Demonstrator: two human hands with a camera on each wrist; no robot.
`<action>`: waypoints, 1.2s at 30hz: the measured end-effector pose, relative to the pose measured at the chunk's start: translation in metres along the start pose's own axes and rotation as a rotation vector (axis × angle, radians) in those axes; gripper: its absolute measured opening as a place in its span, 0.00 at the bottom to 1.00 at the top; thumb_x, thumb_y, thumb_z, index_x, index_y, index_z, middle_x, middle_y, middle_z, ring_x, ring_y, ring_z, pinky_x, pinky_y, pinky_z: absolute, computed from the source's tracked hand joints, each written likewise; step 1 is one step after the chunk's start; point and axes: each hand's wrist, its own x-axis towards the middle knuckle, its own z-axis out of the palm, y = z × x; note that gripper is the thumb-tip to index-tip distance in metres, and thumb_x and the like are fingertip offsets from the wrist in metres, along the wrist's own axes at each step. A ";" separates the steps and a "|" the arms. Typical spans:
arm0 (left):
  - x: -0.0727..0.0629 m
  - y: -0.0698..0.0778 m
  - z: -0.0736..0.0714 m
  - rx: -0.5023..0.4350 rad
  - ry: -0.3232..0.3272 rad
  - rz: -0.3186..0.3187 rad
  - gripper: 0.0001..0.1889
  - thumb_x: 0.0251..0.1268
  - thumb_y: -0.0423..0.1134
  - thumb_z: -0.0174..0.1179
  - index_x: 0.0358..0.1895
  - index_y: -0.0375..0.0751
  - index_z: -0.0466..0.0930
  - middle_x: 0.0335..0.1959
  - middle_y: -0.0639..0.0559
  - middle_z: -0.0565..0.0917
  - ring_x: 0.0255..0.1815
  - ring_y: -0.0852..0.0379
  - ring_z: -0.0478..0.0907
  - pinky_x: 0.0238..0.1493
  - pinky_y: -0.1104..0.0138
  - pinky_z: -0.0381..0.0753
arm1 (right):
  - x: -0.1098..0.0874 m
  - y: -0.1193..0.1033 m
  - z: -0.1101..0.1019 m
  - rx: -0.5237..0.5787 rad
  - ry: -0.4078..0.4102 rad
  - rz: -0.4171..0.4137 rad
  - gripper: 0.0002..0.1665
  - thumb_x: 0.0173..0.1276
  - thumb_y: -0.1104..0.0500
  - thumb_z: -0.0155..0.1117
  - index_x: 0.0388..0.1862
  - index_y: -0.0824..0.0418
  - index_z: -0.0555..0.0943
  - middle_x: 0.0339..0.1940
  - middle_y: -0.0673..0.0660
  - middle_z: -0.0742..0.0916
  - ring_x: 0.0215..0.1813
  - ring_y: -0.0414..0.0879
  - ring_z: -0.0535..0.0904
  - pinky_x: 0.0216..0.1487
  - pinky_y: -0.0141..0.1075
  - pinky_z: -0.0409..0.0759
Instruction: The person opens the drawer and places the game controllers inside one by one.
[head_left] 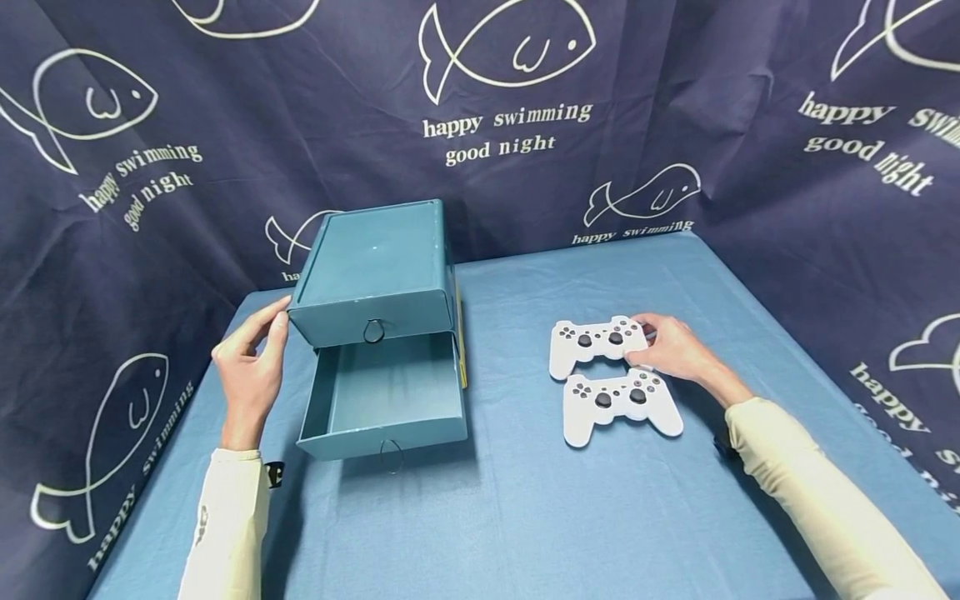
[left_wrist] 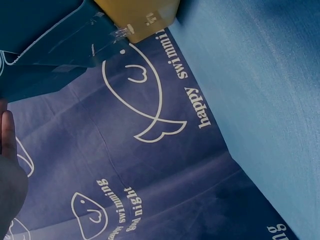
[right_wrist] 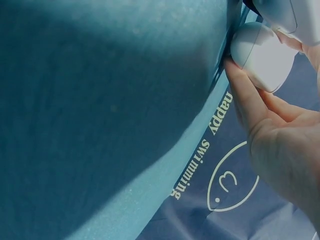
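My left hand [head_left: 251, 358] touches the front left corner of a teal two-drawer box [head_left: 375, 250], thumb and fingers fairly straight. The box's lower drawer [head_left: 386, 437] is pulled out and its inside is bare; the upper drawer [head_left: 337, 323] is in. Both have wire ring pulls. Two white game controllers lie to the right, one behind the other. With thumb and fingers my right hand [head_left: 675, 350] grips the right handle of the rear controller [head_left: 597, 335]. Its handle [right_wrist: 267, 60] sits between the fingers in the right wrist view. The front controller [head_left: 621, 398] lies just nearer.
A blue cloth [head_left: 525, 533] covers the table. Dark blue curtains [head_left: 525, 192] printed with fish and words hang behind it and along both sides. A yellow surface [left_wrist: 145, 20] shows below the teal box in the left wrist view.
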 end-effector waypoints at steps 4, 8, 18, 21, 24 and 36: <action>0.000 0.000 0.000 0.005 -0.004 -0.006 0.13 0.70 0.25 0.62 0.54 0.33 0.88 0.47 0.43 0.89 0.46 0.67 0.85 0.51 0.75 0.79 | 0.000 0.000 0.000 0.000 0.018 0.005 0.40 0.58 0.61 0.74 0.68 0.74 0.74 0.42 0.65 0.87 0.42 0.55 0.82 0.44 0.43 0.78; 0.000 0.000 0.000 0.004 -0.007 -0.005 0.13 0.71 0.26 0.62 0.55 0.34 0.88 0.47 0.44 0.89 0.45 0.67 0.85 0.51 0.75 0.79 | -0.001 0.002 -0.001 -0.011 0.039 0.004 0.39 0.58 0.59 0.73 0.68 0.73 0.75 0.39 0.62 0.87 0.39 0.52 0.81 0.42 0.42 0.78; 0.000 -0.001 0.000 -0.001 0.000 -0.003 0.13 0.70 0.23 0.62 0.54 0.31 0.88 0.47 0.40 0.89 0.46 0.68 0.85 0.49 0.76 0.78 | -0.005 -0.001 -0.003 0.016 0.078 -0.009 0.39 0.61 0.58 0.74 0.67 0.74 0.74 0.40 0.65 0.88 0.39 0.51 0.83 0.41 0.40 0.79; -0.001 -0.001 0.000 0.007 0.004 -0.010 0.13 0.70 0.22 0.61 0.54 0.29 0.87 0.47 0.38 0.89 0.46 0.70 0.84 0.49 0.77 0.78 | -0.007 -0.002 -0.003 0.029 0.088 -0.007 0.39 0.61 0.58 0.75 0.68 0.74 0.74 0.39 0.65 0.88 0.40 0.51 0.83 0.41 0.39 0.78; 0.000 0.000 0.001 0.006 0.008 -0.014 0.13 0.69 0.21 0.60 0.53 0.27 0.87 0.47 0.37 0.88 0.46 0.71 0.84 0.49 0.77 0.77 | -0.009 -0.004 -0.003 0.040 0.103 -0.008 0.40 0.61 0.57 0.76 0.68 0.72 0.74 0.38 0.64 0.88 0.40 0.51 0.83 0.40 0.38 0.78; -0.001 -0.003 0.000 -0.005 0.000 -0.013 0.13 0.70 0.24 0.62 0.54 0.31 0.88 0.48 0.40 0.89 0.46 0.67 0.85 0.50 0.75 0.79 | -0.015 -0.015 -0.008 0.116 0.154 -0.044 0.38 0.61 0.60 0.76 0.68 0.71 0.75 0.50 0.71 0.86 0.47 0.61 0.83 0.38 0.28 0.77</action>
